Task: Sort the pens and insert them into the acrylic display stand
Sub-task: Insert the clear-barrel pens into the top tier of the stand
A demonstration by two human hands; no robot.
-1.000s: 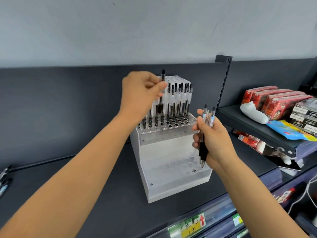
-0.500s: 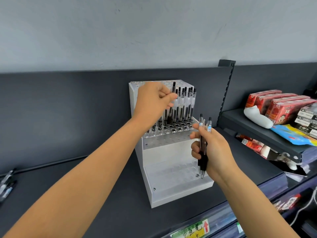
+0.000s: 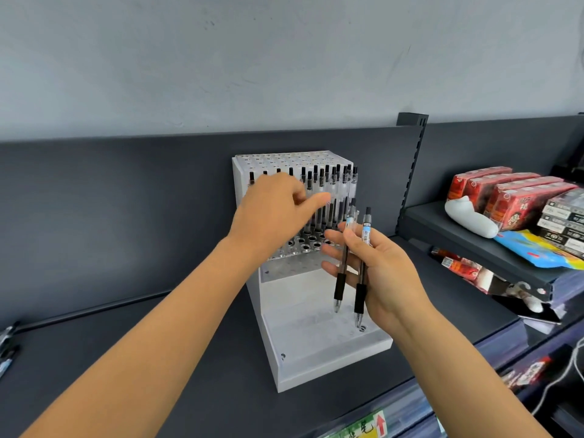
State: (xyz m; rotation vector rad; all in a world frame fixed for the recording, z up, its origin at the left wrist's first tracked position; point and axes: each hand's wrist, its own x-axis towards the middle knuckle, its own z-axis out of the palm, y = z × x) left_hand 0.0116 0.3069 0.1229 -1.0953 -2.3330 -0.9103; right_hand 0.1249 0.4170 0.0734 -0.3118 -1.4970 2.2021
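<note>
Far to the left of the acrylic display stand (image 3: 331, 371), a few stray pens (image 3: 8, 343) are lying at the edge of the dark shelf (image 3: 142, 390). The left hand (image 3: 275, 213) is reaching in front of the stand's upper step. Its fingers are hanging loose and blurry, and it is holding nothing that I can see. Behind it, the standing pens (image 3: 328, 191) are sitting upright in their holes, and some front holes are showing empty. In front of the stand's right side, the right hand (image 3: 382, 273) is gripping a bunch of pens (image 3: 366, 230), with the tips pointing down over the stand's bottom step.

These pens are looking light, thin and stiff. Their clear bodies are looking smooth and could be slipping, so pinching one by the middle, just above the black rubber part, is looking best. The standing pens are crowding the holes, so a finger could be knocking them.

Right of the stand, a metal post (image 3: 410, 172) is standing up. Past it, red boxes (image 3: 493, 191), a white lump (image 3: 467, 218) and a blue packet (image 3: 534, 248) are sitting on a higher shelf (image 3: 436, 229), well apart from the work.
</note>
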